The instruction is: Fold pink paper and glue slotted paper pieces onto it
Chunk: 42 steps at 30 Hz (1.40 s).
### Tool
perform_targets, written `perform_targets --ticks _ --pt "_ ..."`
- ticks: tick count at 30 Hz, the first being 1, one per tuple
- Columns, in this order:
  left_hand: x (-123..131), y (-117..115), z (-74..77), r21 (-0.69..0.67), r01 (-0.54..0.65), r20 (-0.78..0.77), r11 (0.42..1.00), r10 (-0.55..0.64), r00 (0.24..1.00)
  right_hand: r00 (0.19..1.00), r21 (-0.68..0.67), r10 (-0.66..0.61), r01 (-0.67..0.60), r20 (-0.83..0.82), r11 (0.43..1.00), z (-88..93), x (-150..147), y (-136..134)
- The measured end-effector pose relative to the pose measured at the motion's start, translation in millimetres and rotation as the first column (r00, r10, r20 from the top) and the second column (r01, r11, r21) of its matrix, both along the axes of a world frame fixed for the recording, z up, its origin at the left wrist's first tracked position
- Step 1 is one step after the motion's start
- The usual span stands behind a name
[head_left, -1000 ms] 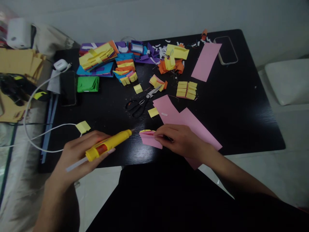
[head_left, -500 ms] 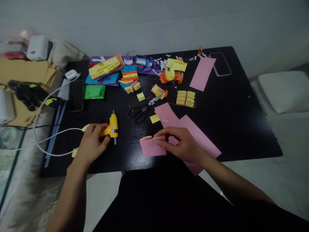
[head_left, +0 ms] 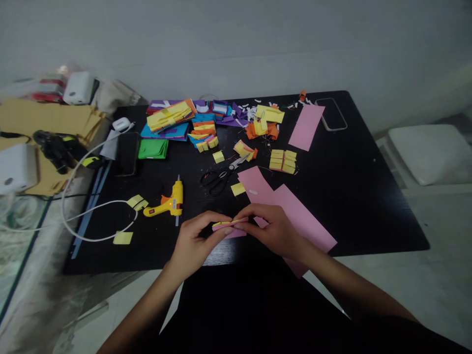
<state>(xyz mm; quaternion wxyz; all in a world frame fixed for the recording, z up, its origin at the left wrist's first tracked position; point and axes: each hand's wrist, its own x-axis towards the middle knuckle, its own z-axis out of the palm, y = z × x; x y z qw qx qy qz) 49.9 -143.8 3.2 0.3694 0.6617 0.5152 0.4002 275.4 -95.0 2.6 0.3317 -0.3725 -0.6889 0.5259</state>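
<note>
A folded pink paper piece (head_left: 236, 233) with yellow strips along its upper edge is held near the table's front. My left hand (head_left: 197, 241) pinches its left part between thumb and fingers. From the other side, my right hand (head_left: 275, 228) pinches the same edge, the two thumbs almost meeting. A yellow glue gun (head_left: 173, 199) lies to the left of my hands, its small light lit. Beyond them rest black-handled scissors (head_left: 223, 176) and a small yellow paper square (head_left: 238, 189). Large pink paper sheets (head_left: 295, 209) lie partly beneath my right hand and forearm.
The black table (head_left: 354, 196) carries stacks of coloured paper (head_left: 171, 118) and scraps along its back. A white cable (head_left: 68, 216) loops across the left side. Green folded paper (head_left: 153, 148), a dark phone (head_left: 127, 153) and a bundle of yellow strips (head_left: 283, 161) also lie there.
My left hand has let go of the glue gun, leaving it on the table, and moved right to the pink paper piece. The piece is now tilted, gripped by both hands.
</note>
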Motion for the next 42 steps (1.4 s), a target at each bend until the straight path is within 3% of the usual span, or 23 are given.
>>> perform_targets --ticks 5,10,12,14,17,21,24,29,37,42 --pt "-2.4 16.6 -1.6 0.253 0.087 -0.006 0.964 -0.088 0.996 1.000 0.295 0.010 -0.002 -0.026 0.955 -6.7 3.0 6.4" --pt "-11.0 22.5 -20.4 0.478 0.150 -0.271 0.865 -0.017 0.962 0.999 0.642 -0.025 0.005 0.022 0.767 -26.4 -0.1 14.8" --pt "-12.9 14.3 -32.1 0.479 0.158 -0.351 0.863 0.023 0.936 0.992 0.712 -0.001 -0.089 0.125 0.696 -35.5 0.4 10.5" --pt "-14.5 -0.5 -42.4 0.429 0.175 -0.401 0.886 0.014 0.916 0.970 0.718 0.054 -0.212 0.236 0.664 -42.5 3.1 0.4" --pt "-16.6 -25.9 -52.3 0.316 0.207 -0.440 0.926 -0.051 0.897 0.925 0.626 0.091 -0.320 0.369 0.711 -46.9 9.0 -18.8" --pt "-16.1 -42.0 -60.8 0.311 0.124 -0.455 0.942 0.033 0.890 0.935 0.644 0.041 -0.274 0.353 0.714 -46.0 11.5 -33.4" --pt "-12.2 -38.0 -68.8 0.334 0.080 -0.514 0.939 0.110 0.851 0.924 0.665 -0.047 -0.237 0.379 0.709 -47.8 6.2 -35.3" --pt "-4.9 -28.0 -77.0 0.352 0.131 -0.601 0.927 0.117 0.791 0.873 0.651 -0.133 -0.240 0.469 0.720 -58.5 -6.0 -36.7" --pt "1.2 -31.2 -86.2 0.341 0.146 -0.670 0.929 0.132 0.730 0.853 0.657 -0.155 -0.255 0.499 0.709 -71.5 -10.7 -39.2" --pt "1.8 -35.8 -96.1 0.331 0.137 -0.669 0.934 0.130 0.732 0.843 0.644 -0.148 -0.271 0.518 0.715 -74.5 -9.8 -39.0"
